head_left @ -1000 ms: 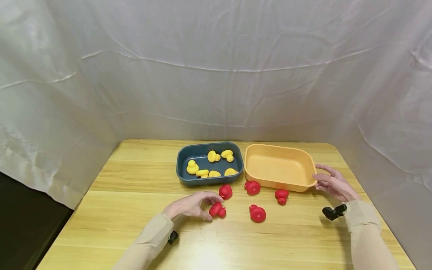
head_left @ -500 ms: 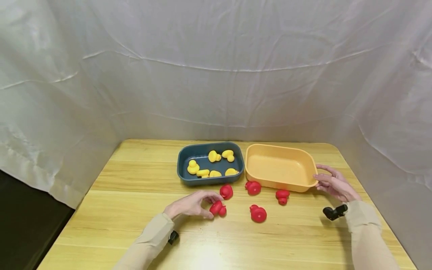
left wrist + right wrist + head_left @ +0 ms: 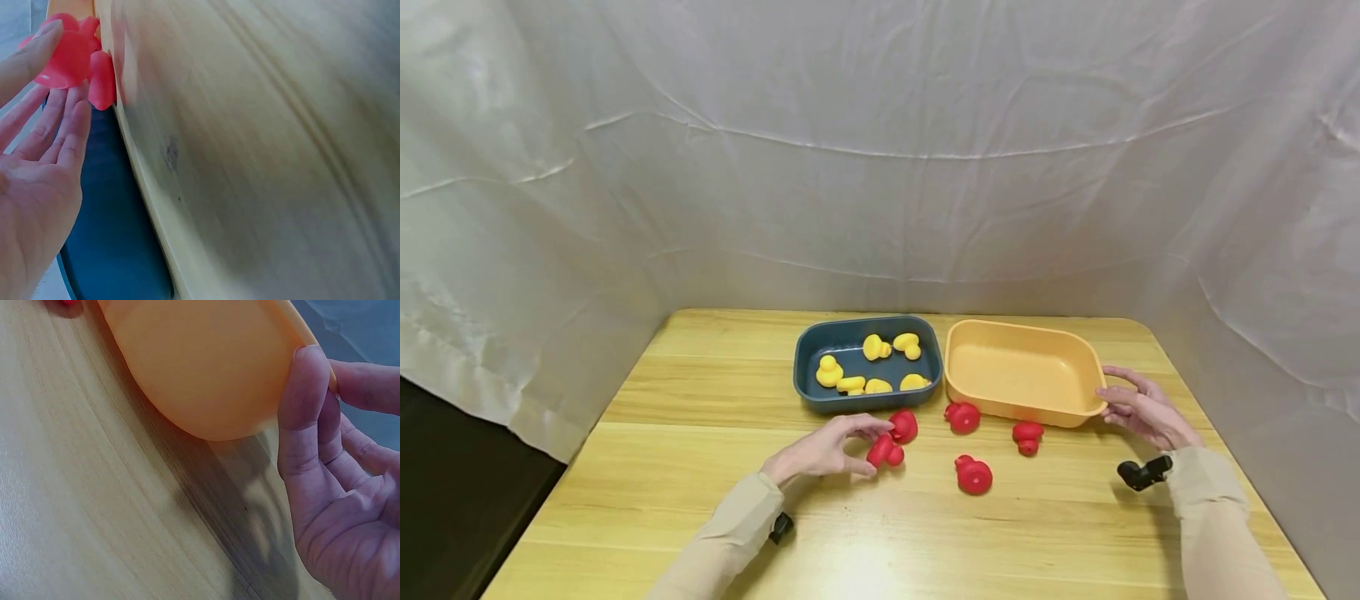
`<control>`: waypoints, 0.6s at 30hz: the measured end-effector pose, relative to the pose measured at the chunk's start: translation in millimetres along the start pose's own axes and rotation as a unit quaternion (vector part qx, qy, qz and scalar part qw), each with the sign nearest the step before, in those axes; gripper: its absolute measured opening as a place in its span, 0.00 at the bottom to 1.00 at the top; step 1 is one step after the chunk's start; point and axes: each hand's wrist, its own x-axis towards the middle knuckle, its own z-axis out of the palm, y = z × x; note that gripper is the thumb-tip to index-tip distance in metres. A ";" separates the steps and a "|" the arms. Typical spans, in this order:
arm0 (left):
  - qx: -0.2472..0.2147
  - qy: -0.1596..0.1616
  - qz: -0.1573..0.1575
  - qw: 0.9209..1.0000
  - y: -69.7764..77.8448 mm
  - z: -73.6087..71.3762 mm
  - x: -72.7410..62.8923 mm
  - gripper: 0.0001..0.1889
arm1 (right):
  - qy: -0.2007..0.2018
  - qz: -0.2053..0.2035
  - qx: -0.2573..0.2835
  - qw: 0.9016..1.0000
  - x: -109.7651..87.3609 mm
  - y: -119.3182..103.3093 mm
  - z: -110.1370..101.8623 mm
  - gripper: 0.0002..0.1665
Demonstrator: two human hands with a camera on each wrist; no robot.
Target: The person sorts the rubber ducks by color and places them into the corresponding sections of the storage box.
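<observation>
In the head view, my left hand holds a red toy duck between thumb and fingertips, just in front of the dark blue tray. The left wrist view has the thumb lying across the red duck, its far side hidden. A second red duck lies right by those fingertips. At the far right, my right hand pinches the end rim of the orange tray. Its thumb and forefinger straddle that tray's rim in the right wrist view.
Several yellow ducks lie in the dark blue tray, left of the orange one. Three more red ducks are on the wooden table: one by the trays, one to the right, one nearer. A grey curtain backs the table.
My left hand has shifted slightly away from me, and the red duck has moved the same way with it, closer to its neighbour. The right hand and both trays stay put.
</observation>
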 end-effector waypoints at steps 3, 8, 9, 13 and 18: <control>-0.005 0.017 0.007 1.000 -2.0 -0.6 -0.3 0.33 | 0.000 0.000 0.003 1.000 0.1 0.1 0.5 0.21; -0.012 0.042 0.025 0.999 -2.8 -2.5 -0.2 0.34 | 0.003 0.001 0.005 1.000 -0.3 -0.5 1.4 0.20; -0.013 0.047 0.028 0.998 -2.7 -3.1 0.0 0.34 | 0.003 0.001 0.005 1.000 -0.4 -0.6 1.5 0.20; -0.018 0.066 0.023 0.997 -2.2 -5.0 1.7 0.33 | 0.002 0.001 0.007 1.000 -0.6 -0.3 1.7 0.20; -0.020 0.081 0.017 0.996 2.4 -8.7 6.3 0.32 | 0.004 0.000 0.006 1.000 -1.1 0.0 2.1 0.20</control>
